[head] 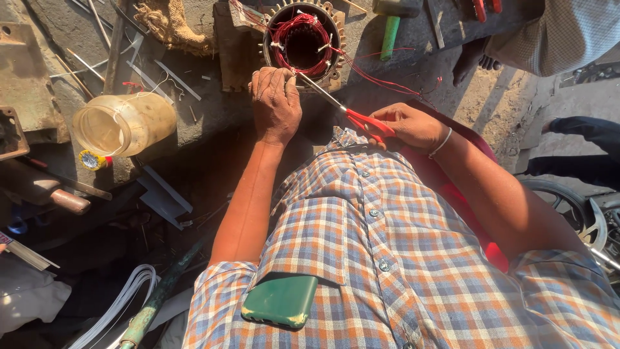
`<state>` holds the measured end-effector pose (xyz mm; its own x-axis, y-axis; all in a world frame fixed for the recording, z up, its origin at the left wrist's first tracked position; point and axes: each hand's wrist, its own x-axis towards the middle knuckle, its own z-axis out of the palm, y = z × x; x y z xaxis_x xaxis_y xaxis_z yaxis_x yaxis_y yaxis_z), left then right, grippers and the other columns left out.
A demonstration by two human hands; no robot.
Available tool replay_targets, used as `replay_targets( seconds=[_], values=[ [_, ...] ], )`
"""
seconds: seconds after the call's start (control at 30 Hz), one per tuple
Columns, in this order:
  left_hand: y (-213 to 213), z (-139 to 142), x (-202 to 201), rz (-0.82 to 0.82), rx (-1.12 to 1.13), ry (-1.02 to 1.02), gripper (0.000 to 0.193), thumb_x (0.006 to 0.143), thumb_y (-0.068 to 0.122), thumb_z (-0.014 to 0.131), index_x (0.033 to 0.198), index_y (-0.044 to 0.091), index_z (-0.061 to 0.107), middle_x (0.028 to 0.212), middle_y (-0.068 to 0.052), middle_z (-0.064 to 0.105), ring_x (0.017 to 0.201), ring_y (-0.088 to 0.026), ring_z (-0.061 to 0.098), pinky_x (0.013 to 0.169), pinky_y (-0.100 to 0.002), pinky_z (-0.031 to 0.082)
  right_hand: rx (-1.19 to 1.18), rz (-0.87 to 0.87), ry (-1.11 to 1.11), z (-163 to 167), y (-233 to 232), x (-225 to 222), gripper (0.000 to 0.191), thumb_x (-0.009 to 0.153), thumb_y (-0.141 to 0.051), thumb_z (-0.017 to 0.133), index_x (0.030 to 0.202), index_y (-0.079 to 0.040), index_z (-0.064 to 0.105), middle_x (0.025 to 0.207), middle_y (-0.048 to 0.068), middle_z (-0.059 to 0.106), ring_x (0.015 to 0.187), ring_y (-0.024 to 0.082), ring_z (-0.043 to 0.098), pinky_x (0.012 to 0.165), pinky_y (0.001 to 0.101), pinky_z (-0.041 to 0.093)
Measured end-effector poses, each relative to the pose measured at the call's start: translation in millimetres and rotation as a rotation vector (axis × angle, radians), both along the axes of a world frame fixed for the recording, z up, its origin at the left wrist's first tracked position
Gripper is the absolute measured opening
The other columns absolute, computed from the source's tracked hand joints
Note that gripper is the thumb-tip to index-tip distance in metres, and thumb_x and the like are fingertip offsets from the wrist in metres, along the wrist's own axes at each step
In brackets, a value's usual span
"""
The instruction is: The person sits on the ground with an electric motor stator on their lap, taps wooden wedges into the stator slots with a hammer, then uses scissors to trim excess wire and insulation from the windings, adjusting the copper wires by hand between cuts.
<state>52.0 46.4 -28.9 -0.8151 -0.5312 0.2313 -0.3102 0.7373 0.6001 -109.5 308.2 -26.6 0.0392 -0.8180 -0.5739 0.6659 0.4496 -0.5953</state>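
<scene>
Our right hand (413, 126) clamps red-handled steel scissors (349, 115), tips at round metal stator (303, 42) holding red wire coils (303, 26); left hand (276, 103) pressed closed on stator's near rim, grasp unclear; clear plastic jar (126, 123) left of stator, contents unclear.

We see left hand (276, 103) stretched forward, palm down, fingers (270, 76) curled. Right hand (413, 126) closed in a grip, forearm bent inward.

Hard sunlight from the right, deep shadow lower left, sharp focus, edges bowed.
</scene>
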Motion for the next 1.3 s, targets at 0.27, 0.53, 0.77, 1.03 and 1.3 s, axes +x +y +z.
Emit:
replay_targets(
  seconds=[0.27,0.53,0.77,1.03,1.3],
  values=[
    [3,2,1,-0.020,-0.042,-0.045,0.005,0.100,0.012,0.062,0.099,0.007,0.064,0.101,-0.008,0.063,0.101,-0.028,0.058,0.093,-0.043,0.043,0.042,0.074,0.116,4,-6,-4,0.037,0.093,-0.029,0.074,0.110,0.004,0.073,0.082,0.001,0.067,0.071,0.006,0.059,0.059,0.0201,0.047],
    [0,-1,-1,0.035,0.026,0.009,0.007,0.101,0.012,0.064,0.096,0.007,0.066,0.099,-0.008,0.063,0.098,-0.027,0.060,0.095,-0.042,0.046,-0.080,0.028,-0.052,-6,-6,-12,0.038,0.094,-0.030,0.075,0.109,0.004,0.071,0.085,0.000,0.067,0.072,0.005,0.059,0.061,0.0190,0.046],
    [0,-3,3,0.003,0.024,-0.004,0.006,0.101,0.011,0.063,0.097,0.008,0.065,0.099,-0.007,0.063,0.099,-0.026,0.058,0.095,-0.042,0.044,0.037,0.056,-0.010,-1,-11,-12,0.035,0.094,-0.029,0.074,0.108,0.004,0.073,0.079,-0.001,0.065,0.066,0.004,0.055,0.055,0.0190,0.042],
    [0,1,4,-0.024,0.008,-0.021,0.005,0.100,0.013,0.064,0.097,0.009,0.064,0.099,-0.006,0.062,0.099,-0.025,0.058,0.093,-0.041,0.043,0.127,0.107,-0.013,18,-20,-20,0.028,0.093,-0.026,0.073,0.098,0.002,0.072,0.070,0.001,0.061,0.049,0.004,0.044,0.040,0.0207,0.029],
    [1,5,3,-0.020,0.027,0.007,0.003,0.099,0.012,0.064,0.097,0.009,0.064,0.100,-0.007,0.062,0.100,-0.025,0.058,0.094,-0.041,0.043,0.150,0.095,-0.046,16,-22,-21,0.024,0.094,-0.018,0.069,0.108,0.001,0.074,0.074,-0.001,0.060,0.056,0.005,0.048,0.044,0.0194,0.033]
  ],
)
